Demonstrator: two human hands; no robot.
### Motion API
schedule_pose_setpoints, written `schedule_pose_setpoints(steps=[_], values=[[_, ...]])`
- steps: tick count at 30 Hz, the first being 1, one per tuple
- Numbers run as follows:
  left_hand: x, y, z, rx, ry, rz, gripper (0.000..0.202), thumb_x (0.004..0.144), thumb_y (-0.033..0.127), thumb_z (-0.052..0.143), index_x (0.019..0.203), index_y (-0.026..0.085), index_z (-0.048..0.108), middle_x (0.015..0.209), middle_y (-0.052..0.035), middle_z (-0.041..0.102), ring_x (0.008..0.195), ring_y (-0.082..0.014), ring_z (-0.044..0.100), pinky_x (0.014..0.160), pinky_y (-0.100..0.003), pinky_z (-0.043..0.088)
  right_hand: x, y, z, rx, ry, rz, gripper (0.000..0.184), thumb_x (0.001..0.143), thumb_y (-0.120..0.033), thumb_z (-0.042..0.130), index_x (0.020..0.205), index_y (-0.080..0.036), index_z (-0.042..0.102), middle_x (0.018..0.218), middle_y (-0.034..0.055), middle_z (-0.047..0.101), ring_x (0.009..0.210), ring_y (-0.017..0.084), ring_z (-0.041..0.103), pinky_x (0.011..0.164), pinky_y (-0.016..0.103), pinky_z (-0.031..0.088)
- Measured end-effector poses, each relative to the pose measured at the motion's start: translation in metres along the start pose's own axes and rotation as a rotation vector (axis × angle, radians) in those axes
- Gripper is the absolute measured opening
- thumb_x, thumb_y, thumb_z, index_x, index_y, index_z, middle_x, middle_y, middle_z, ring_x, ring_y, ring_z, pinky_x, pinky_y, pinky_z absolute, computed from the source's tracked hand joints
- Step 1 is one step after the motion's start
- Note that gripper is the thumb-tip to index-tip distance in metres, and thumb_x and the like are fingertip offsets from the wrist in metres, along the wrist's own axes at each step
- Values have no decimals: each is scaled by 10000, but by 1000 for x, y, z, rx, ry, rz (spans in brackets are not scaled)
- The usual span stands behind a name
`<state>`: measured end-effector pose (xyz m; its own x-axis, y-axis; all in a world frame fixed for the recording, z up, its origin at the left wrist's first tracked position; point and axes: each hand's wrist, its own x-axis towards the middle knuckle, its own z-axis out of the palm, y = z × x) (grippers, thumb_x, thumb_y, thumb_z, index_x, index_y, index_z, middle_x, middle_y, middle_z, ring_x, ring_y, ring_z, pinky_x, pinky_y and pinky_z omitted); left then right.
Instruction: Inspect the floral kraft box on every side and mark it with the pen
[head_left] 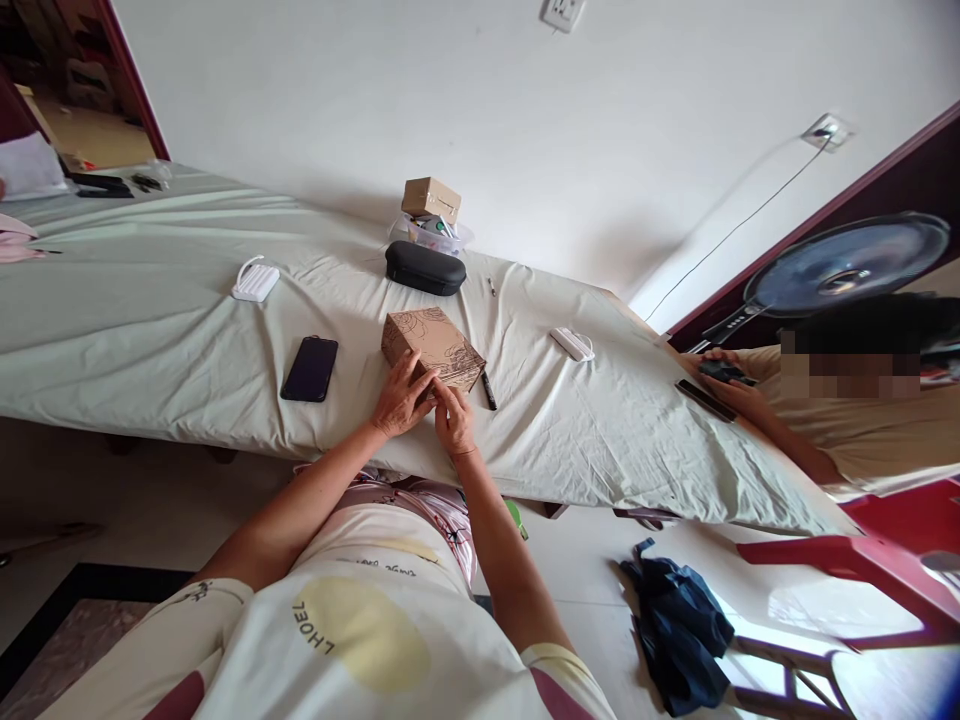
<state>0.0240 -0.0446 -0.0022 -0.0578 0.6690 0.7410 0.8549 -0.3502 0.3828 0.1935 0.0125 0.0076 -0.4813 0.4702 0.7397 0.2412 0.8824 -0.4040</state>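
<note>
A brown cardboard box (439, 343) printed with dark line drawings lies on the cloth-covered table in front of me. My left hand (405, 400) grips its near left side, with fingers reaching over the top edge. At the near edge of the box, my right hand (454, 420) has its fingers bent and pressed against the cardboard, close to the left fingertips. The near face is mostly hidden behind both hands. Just right of the box lies a black pen (489, 391).
Around the box are a dark phone (310, 368), a white corded block (256, 280), another white block (572, 344) and a black case (425, 267). Behind stands a plastic tub (450, 240) with a small carton (432, 199). A co-worker (810, 420) sits at the right near a fan (855, 270).
</note>
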Motion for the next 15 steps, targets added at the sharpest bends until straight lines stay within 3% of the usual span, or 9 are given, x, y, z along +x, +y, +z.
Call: schedule_pose_setpoints(steps=[5,10,15], values=[[0,0,0,4,-2,-9,479,1060,445,503,1470,211,583,1708,-194,333,1636,-351,267,1290,-576,344,1,3,-1,-148,-6,61,467,1062,-276,377,1407,-248,691,1107,103,708,1014,214,674,1006,388,571],[-1,-1,-3,-7,29,-29,389,1038,296,468,1387,194,607,1672,-181,406,1597,-300,366,1278,-506,394,1,15,-7,-231,186,251,492,1067,-340,353,1431,-198,652,1102,123,704,1028,237,669,988,412,571],[1,-1,-8,-20,61,-72,363,1021,335,497,1337,198,613,1630,-180,466,1555,-290,430,1262,-489,422,-2,25,-11,-208,303,347,498,1049,-371,372,1451,-201,611,1160,138,680,1066,250,664,1010,432,553]])
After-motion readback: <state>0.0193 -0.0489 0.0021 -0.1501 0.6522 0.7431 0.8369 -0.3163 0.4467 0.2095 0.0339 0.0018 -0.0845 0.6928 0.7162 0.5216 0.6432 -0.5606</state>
